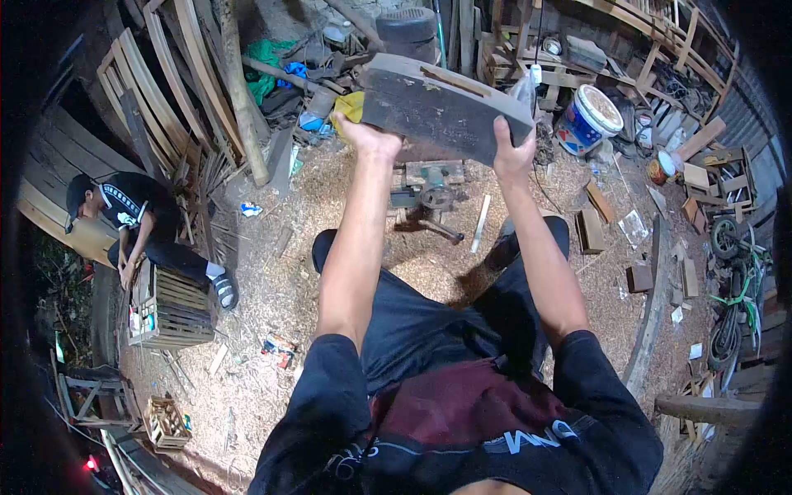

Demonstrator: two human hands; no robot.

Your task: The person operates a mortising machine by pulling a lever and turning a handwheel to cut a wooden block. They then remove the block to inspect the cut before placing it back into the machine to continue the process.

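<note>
A thick, dark wooden block (441,115) with a long slot along its paler top is raised in front of me, its right end lower. My left hand (371,140) supports it from beneath at the left end, and most of the fingers are hidden behind it. At the other end my right hand (513,153) grips it, the thumb on the near face. Below the block, between my knees, is a metal bench vise (433,194) with a handle sticking out toward me. A pale wood strip (481,223) lies to its right.
Wood shavings (264,223) cover the floor. On the left a person (136,206) in a cap sits by a slatted crate (173,305). A paint bucket (590,120) stands back right. Wooden blocks (590,231) lie on the right, near a small bicycle (734,289). Boards (157,91) lean back left.
</note>
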